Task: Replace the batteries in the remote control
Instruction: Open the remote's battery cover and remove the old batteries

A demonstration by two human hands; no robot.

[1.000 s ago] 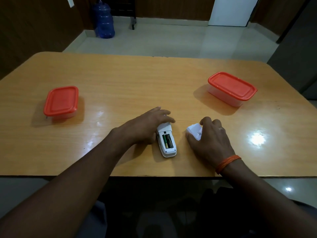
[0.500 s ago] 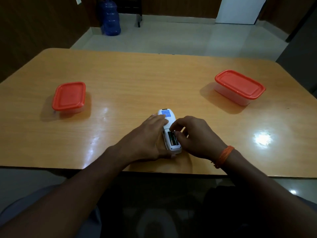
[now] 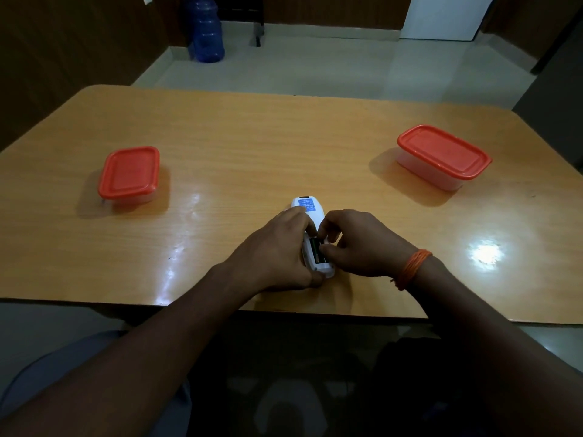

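**Presently: battery bay open, right hand working inside it**

Head view. The remote control [image 3: 310, 238] lies face down near the table's [image 3: 220, 137] front edge, centred, back cover off. A second ago the right hand [image 3: 362, 244] was beside the remote on a white piece; now its fingertips [image 3: 325, 247] pinch into the open bay at a battery [image 3: 316, 252]. Whether they actually grip it cannot be told. The left hand [image 3: 277, 250] curls around the remote's left side, steadying it. Judgement: battery removal is beginning.

Two red-lidded containers, the left container [image 3: 129, 175] toward the left edge and the right container [image 3: 441, 157] toward the right edge, are closed; contents not visible.
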